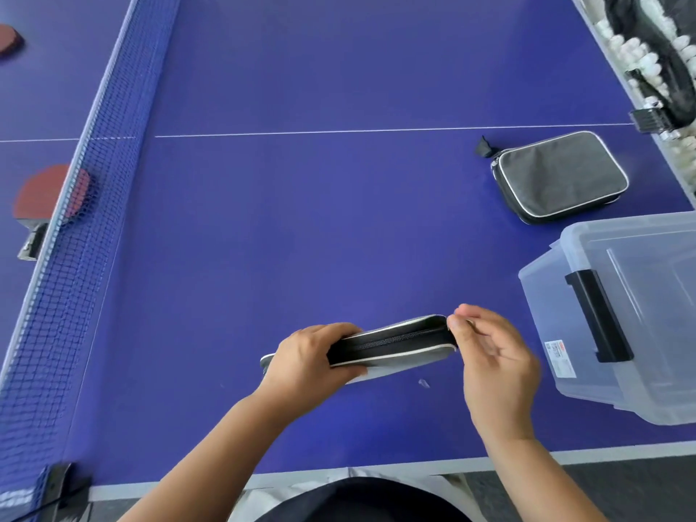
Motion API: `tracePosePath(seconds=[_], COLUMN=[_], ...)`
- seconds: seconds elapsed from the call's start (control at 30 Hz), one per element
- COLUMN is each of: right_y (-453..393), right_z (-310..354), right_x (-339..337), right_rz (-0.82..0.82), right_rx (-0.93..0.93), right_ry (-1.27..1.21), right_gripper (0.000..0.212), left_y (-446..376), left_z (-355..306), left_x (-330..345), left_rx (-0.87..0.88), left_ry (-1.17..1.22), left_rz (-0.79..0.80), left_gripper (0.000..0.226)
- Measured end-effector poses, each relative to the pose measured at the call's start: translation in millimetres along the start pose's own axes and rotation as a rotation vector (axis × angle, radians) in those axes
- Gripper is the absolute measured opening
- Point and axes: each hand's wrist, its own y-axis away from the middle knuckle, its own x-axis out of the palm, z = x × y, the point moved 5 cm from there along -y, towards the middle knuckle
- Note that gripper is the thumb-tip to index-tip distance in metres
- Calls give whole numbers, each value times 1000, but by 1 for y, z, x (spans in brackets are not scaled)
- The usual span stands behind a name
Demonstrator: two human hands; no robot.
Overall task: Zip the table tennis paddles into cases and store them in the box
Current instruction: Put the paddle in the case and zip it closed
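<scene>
1. The blue table-tennis bench (339,220) carries everything.
2. The clear plastic storage box (617,318), lid on, waits at right.
3. A second grey zipped case (559,175) lies beyond it, not yet stored.
4. Two red paddles (41,192) remain behind the net.
5. The grey-black case (395,346) is held on edge: left hand (309,361) has its grip around it, right hand (489,352) pinches at the zip end; the zip looks nearly closed.

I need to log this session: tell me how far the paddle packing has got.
Done: one black case lies closed on the table beside the clear box. In hand: the left hand grips a second case while the right hand pinches at its zipper end. Left: boxing both cases, and two red paddles lie beyond the net.
</scene>
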Motion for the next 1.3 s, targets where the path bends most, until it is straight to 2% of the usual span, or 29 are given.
tracePosePath(seconds=[0.07,0.2,0.27,0.33,0.53,0.6,0.7,0.87,1.0,1.07,1.2,1.3], right_y=[10,31,36,33,23,28,33,24,1,-3,3,6], right_z=[17,39,47,49,22,22,36,50,39,31,29,34], right_x=[11,33,37,34,33,39,46,42,26,25,29,31], right_rz=[48,118,134,113,123,139,164,159,91,122,157,162], right_rx=[-35,-144,-209,-219,22,47,-51,-112,32,73,55,21], right_ry=[-15,-27,-2,33,33,15,16,28,-39,-18,8,15], right_gripper=[5,6,12,16,11,10,9,8,3,5,4,3], left_y=[1,0,2,5,24,29,32,34,42,46,46,40], left_z=[-5,-46,-59,-56,-25,-22,-29,-34,-11,-3,-6,-30], left_x=[-4,-6,-11,-19,-41,-46,-50,-57,-61,-61,-67,-70], left_rx=[22,193,251,217,54,14,32,-11,-99,-113,-51,88], left_ry=[-8,37,72,136,308,330,309,452,542,504,300,-7], left_rz=[-23,-149,-236,-293,-308,-286,-280,-390,-442,-422,-350,-352], left_gripper=[34,43,34,23,15,18,25,21,36,43,27,46])
